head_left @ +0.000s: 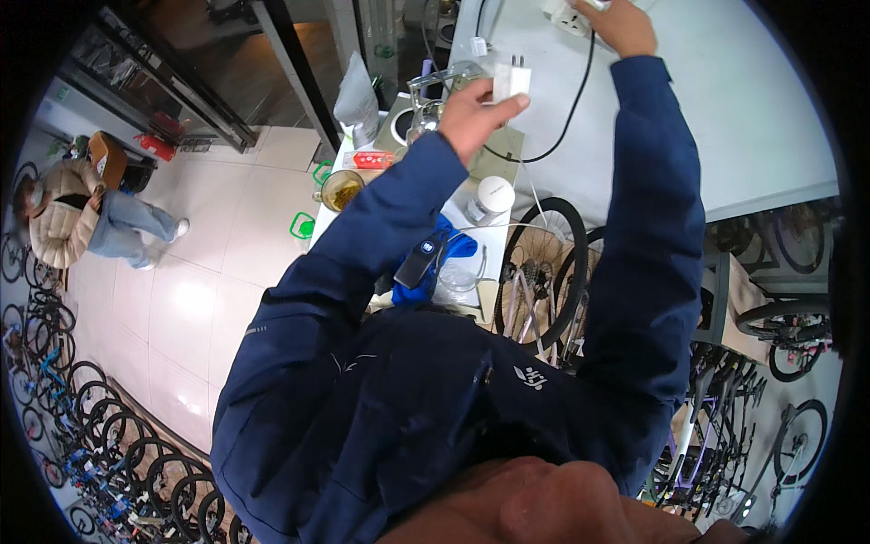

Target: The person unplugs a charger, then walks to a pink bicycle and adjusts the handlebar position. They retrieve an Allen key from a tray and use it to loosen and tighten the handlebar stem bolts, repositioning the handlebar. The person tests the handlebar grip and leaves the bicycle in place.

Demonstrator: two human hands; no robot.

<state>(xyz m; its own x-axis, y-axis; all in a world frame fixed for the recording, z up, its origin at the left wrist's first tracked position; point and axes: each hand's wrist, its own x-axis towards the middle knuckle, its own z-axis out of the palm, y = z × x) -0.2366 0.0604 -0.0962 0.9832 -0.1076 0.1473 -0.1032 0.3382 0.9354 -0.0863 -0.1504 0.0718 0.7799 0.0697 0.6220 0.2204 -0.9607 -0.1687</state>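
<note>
White two-pin charger (513, 83) sits gripped in your left hand (473, 116) near the far right corner of the desk (495, 249), while your right hand (625, 32), cropped above, touches a white socket block (569, 20), its grip untellable.

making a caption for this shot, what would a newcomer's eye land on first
Probably the white plug, prongs up in the left hand near the top centre, with the right hand at a white socket by the top edge. Next, likely the dark blue jacket filling the middle, then the packed bikes at lower left.
</note>
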